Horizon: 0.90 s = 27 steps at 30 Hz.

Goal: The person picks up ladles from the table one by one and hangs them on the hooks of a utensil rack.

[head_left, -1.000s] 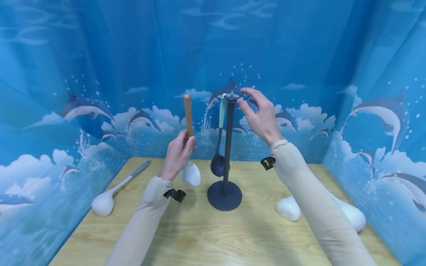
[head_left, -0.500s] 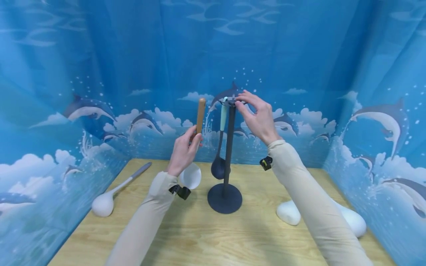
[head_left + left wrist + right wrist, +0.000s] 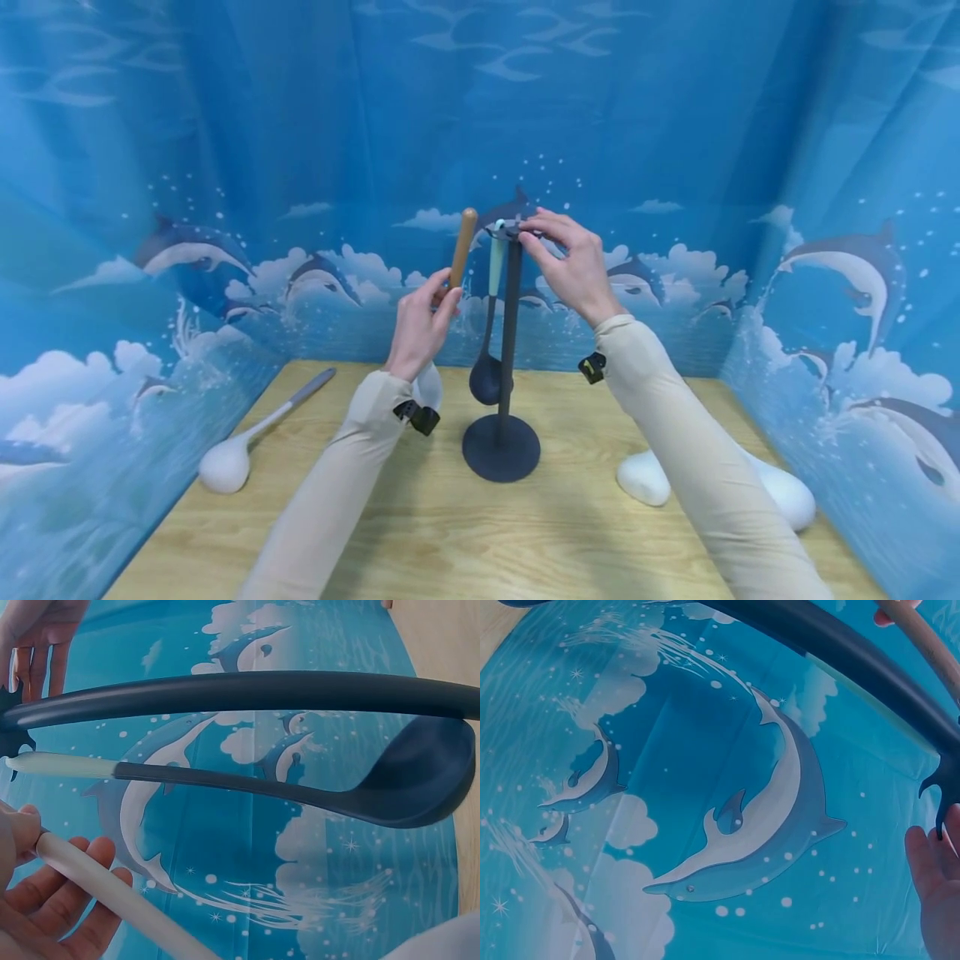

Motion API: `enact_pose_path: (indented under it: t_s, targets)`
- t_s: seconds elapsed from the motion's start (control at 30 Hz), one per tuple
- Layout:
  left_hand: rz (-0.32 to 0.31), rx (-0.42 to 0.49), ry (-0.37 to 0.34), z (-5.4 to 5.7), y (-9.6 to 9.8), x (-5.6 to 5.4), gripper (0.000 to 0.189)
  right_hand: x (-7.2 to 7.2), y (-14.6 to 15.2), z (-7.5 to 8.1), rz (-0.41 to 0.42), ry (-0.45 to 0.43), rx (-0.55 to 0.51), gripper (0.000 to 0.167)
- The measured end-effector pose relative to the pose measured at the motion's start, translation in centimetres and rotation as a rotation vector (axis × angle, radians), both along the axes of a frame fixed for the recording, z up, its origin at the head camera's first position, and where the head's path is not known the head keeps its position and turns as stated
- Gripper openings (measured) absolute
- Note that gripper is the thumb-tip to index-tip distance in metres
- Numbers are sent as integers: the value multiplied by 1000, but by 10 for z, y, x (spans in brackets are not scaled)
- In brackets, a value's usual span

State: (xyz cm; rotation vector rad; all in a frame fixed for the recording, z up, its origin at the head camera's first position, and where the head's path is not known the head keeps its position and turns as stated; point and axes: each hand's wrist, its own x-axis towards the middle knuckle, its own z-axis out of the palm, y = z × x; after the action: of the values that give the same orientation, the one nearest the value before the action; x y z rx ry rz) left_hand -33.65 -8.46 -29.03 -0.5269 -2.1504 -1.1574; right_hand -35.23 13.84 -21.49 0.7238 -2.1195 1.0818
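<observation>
My left hand (image 3: 422, 329) grips a white ladle by its wooden handle (image 3: 463, 246), which stands nearly upright; the bowl (image 3: 429, 385) hangs below, partly hidden by the wrist. Just right of it rises a black utensil stand (image 3: 501, 450) with hooks around its top. On one hook hangs a dark ladle (image 3: 486, 379) with a mint-green handle, also seen in the left wrist view along the stand's pole (image 3: 255, 691). My right hand (image 3: 573, 267) pinches the hooked top of the stand from the right; one hook (image 3: 939, 796) shows at its fingertips in the right wrist view.
A white ladle (image 3: 225, 467) with a grey handle lies at the table's left. Two white rounded utensil heads, one nearer (image 3: 643, 477) and one farther right (image 3: 787, 496), lie partly under the right forearm. A blue dolphin-print curtain (image 3: 645, 100) encloses the table.
The left hand has carried its ladle rightward, closer to the stand, and the handle's top now leans right. The right hand has shifted slightly left and its fingers have closed in on the stand's top.
</observation>
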Motion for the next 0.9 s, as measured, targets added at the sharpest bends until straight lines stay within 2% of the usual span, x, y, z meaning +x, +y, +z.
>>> enact_pose_path:
  t_s: [0.37, 0.63, 0.9]
  targets:
    - [24, -8, -17, 3, 7, -2, 38, -1, -1, -1, 7, 26, -7, 31]
    - [-7, -31, -39, 2, 13, 0, 43, 1, -2, -1, 18, 27, -27, 31]
    - [-27, -43, -54, -4, 14, -1, 44, 0, -3, -2, 25, 17, -49, 32]
